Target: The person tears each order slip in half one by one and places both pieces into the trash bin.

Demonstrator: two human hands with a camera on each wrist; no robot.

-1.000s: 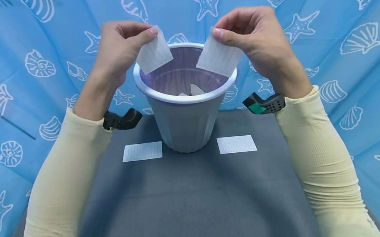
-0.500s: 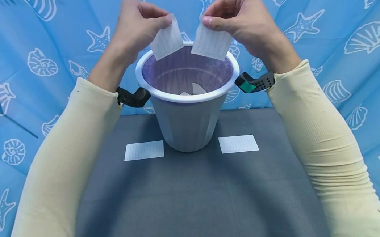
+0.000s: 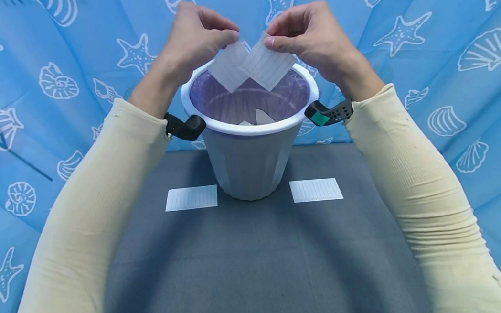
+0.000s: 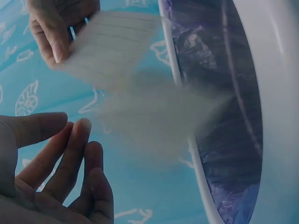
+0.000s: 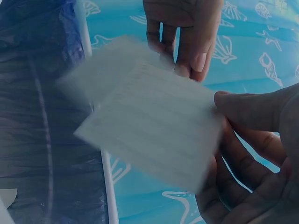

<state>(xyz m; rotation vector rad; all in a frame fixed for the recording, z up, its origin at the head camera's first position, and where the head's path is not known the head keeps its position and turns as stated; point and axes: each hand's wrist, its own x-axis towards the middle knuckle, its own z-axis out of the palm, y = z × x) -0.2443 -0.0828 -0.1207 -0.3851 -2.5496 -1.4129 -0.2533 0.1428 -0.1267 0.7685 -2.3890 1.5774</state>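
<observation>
A lined paper slip hangs in the air over the grey bin. In the left wrist view the slip is blurred and apart from my left hand, whose thumb and fingertips stand slightly apart. My right hand pinches another lined paper slip by its upper edge, and that slip overlaps the first one in the head view. Purple plastic lines the bin under its white rim. Paper pieces lie inside, partly hidden by the bin's front.
One lined slip lies left of the bin on the dark grey tabletop, and another lies to its right. Behind the bin hangs a blue curtain with white shells and starfish.
Both hands rose, moved inward over the bin, then shifted: the left to the right, the right slightly down. The left hand has let go of its slip. The slips have tilted and now overlap.
</observation>
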